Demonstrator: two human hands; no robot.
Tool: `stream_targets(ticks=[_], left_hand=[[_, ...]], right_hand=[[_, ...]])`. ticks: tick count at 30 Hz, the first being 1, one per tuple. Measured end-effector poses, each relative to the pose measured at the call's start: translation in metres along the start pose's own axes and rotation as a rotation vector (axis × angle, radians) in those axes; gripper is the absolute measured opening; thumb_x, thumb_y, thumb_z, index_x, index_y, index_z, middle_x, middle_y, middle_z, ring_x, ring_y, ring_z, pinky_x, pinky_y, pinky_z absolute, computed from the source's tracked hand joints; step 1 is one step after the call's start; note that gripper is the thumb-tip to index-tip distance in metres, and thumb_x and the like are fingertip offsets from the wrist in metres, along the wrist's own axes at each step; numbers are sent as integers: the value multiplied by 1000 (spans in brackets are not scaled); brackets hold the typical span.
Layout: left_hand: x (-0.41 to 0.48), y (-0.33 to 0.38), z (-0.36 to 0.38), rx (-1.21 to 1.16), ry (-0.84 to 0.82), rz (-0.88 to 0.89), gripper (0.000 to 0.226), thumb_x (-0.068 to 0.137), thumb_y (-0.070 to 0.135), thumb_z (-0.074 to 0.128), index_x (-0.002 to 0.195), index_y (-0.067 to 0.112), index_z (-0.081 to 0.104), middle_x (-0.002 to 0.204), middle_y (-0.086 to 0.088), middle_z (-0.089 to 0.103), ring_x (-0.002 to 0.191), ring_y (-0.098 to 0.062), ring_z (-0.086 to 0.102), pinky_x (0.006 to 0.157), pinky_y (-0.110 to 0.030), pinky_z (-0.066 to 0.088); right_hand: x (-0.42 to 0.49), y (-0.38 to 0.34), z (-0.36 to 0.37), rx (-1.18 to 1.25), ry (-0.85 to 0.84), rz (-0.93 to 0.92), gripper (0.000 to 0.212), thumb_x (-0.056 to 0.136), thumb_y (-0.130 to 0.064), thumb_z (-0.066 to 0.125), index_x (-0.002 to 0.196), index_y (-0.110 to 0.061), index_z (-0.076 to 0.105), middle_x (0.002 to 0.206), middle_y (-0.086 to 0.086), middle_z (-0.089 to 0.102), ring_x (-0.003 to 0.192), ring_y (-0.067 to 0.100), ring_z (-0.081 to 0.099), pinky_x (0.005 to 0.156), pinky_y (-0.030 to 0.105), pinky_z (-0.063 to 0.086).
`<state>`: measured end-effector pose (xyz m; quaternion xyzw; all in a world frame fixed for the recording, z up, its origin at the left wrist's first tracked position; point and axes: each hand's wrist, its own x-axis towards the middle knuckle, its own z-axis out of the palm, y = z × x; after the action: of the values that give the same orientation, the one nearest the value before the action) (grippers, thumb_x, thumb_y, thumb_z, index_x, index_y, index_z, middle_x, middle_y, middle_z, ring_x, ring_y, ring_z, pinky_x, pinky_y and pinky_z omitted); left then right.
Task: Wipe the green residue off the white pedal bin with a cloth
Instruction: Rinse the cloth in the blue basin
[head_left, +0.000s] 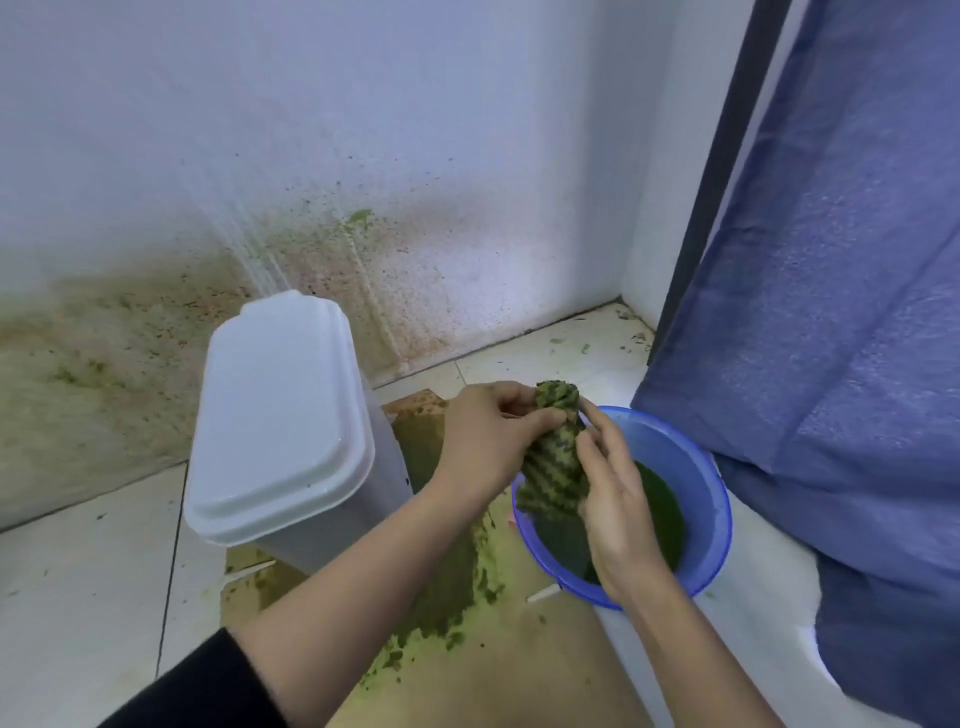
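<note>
Above the round blue plastic basin (717, 499), lower right, gripping the green-soaked ribbed cloth (553, 462) in left hand (488, 441) and right hand (613, 493), fingers clamped; underwrung, risks smearing the white pedal bin (275, 415).

The left hand (483, 436) and right hand (613, 499) grip a green-soiled cloth (556, 460) over a blue basin (719, 540) of green water (660, 512). The white pedal bin (275, 415) stands at their nine o'clock. Green residue (447, 597) smears the floor (78, 571) at six.

Both forearms reach forward, the left hand (485, 447) and right hand (618, 499) close together, fingers pinching the cloth (553, 462).
</note>
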<state>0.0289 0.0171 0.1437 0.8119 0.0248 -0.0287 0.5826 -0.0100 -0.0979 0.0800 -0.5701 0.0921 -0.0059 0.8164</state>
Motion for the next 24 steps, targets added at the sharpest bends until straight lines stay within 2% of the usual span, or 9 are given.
stream_targets(ticks=[3,5,7,9,11,13,16,20,24], left_hand=[[2,-2,30,-39,-92,6,14,77,6,80,76,20,77,73,-3,77,69,-13,70,75,-37,59],[4,-9,45,-48,-142,23,17,77,3,79,78,19,77,75,-3,77,71,-14,70,77,-35,59],[5,-19,56,-57,-179,16,12,80,2,77,82,13,76,78,-12,75,73,-17,68,77,-35,58],[2,-31,65,-81,-229,-21,8,85,1,73,86,9,73,80,-13,71,74,-17,66,78,-32,58],[-1,-41,72,-103,-257,-65,5,89,3,69,92,6,71,81,-9,70,74,-12,66,75,-24,57],[-2,-49,77,-129,-266,-146,11,91,10,68,101,6,69,86,-9,71,78,-14,67,74,-21,55],[-1,-60,81,-81,-366,-310,29,86,22,75,110,10,65,93,-13,71,82,-15,67,67,-16,52],[-2,-71,85,52,-438,-317,34,76,14,84,103,3,67,93,-19,67,85,-24,66,90,-42,56],[-5,-69,86,-64,-455,-259,21,78,9,81,96,9,72,95,-15,68,89,-23,63,96,-41,52]], right_hand=[[5,3,-43,-160,-4,10,30,100,-32,54,120,-55,55,122,-14,58,113,6,61,101,32,47],[10,5,-74,-394,-12,27,26,87,-56,60,111,-47,64,110,-22,58,120,14,54,106,41,43],[13,5,-102,-663,-20,43,53,67,-77,60,101,-38,69,98,-25,54,118,15,45,107,44,37],[13,2,-123,-800,-3,60,67,55,-85,63,98,-33,70,104,-27,53,117,8,41,107,38,31],[11,-1,-138,-680,-30,77,60,59,-75,73,97,-29,71,111,-21,62,115,7,52,105,38,39],[6,-1,-141,-474,-67,63,34,74,-47,80,94,-21,71,99,-6,72,98,13,67,91,36,52],[-2,6,-135,-319,-2,-1,12,85,-17,74,93,-11,67,89,1,74,87,14,70,78,26,54],[-12,23,-136,-216,100,0,17,86,-17,73,97,-8,63,95,7,73,92,17,69,80,27,54],[-22,33,-149,-163,27,63,52,88,-7,69,131,-29,49,110,11,72,106,29,69,87,37,57]])
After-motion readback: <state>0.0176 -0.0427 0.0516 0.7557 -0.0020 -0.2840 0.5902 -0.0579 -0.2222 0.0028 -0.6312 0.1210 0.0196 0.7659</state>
